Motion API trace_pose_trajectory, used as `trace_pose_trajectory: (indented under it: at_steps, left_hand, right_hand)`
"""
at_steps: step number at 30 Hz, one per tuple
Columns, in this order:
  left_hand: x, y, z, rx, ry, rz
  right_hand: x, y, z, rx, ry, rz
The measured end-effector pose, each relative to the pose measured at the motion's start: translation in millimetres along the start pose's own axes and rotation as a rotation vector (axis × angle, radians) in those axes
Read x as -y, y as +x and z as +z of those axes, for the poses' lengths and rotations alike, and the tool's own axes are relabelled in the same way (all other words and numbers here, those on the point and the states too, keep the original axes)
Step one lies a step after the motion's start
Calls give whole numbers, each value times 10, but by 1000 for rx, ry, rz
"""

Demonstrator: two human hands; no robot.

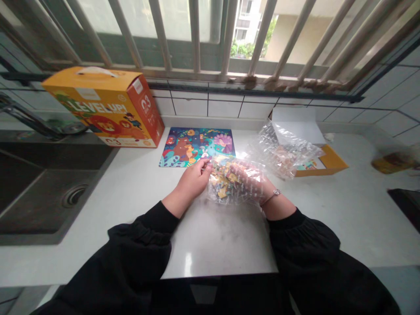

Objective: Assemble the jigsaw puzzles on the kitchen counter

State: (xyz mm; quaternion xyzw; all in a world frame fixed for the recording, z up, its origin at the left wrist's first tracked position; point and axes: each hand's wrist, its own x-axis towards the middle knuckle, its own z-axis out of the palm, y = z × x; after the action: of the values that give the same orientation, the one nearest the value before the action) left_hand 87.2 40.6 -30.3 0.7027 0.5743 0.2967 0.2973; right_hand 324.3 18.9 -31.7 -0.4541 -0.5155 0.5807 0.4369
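Our left hand pinches the edge of the clear bag of colourful pieces, central before us; our right hand shows through the plastic, its grip unclear. Picture board at eleven, orange box at ten, crumpled plastic at two o'clock.

Bare white counter between black sleeves, plastic bag blocking its far end, orange box obstructing rear left
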Motion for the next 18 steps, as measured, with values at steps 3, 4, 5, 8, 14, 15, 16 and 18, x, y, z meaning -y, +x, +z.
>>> trace_pose_trajectory:
  at_steps: [3,4,5,8,14,15,16,18]
  left_hand:
    - [-14,37,7,9,-17,-36]
    - [-13,45,2,34,-29,-37]
    - [-10,48,-5,65,-44,-29]
    - [4,33,-14,115,-94,7]
    - [-3,-15,21,33,-315,-19]
    - [-11,-21,24,26,-345,-21]
    - [-21,-27,27,25,-376,-24]
    - [-40,-40,36,37,-463,-34]
  right_hand:
    - [-1,7,33,-16,44,27]
    - [8,3,39,-17,46,31]
    - [23,-4,42,-7,40,28]
    - [90,-32,49,45,19,-3]
    - [168,-59,63,66,-5,-36]
    - [167,-56,63,74,-17,-47]
    - [164,-49,62,85,-33,-63]
    - [154,-32,62,67,-101,-125]
